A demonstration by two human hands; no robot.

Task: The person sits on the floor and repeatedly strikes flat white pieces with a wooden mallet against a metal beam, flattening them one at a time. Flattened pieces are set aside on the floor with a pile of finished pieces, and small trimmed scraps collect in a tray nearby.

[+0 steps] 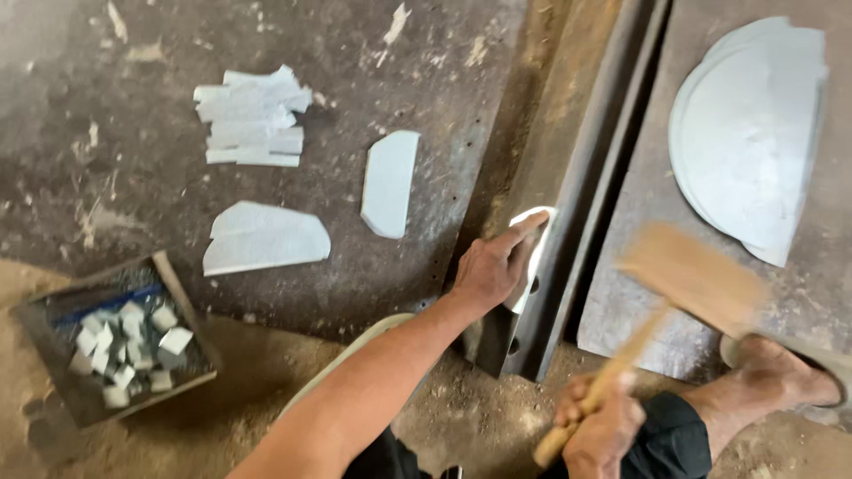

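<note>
Left hand [486,270] pinned metal piece [530,257] on rail [568,204] | right hand [596,424] gripped mallet [661,306] | cut strips [253,117] at 11 o'clock, half-discs [750,133] uncut.

Both forearms are bare to past the elbow, with no sleeve, watch or ring showing on the left hand [486,270] or the right hand [596,424] (the right one is blurred, so small details there cannot be told). Black trousers [667,424] cover the legs, one leg ending above a bare ankle. The right foot [781,372] is bare on top and sits in a pale, flat sandal [830,362].
</note>
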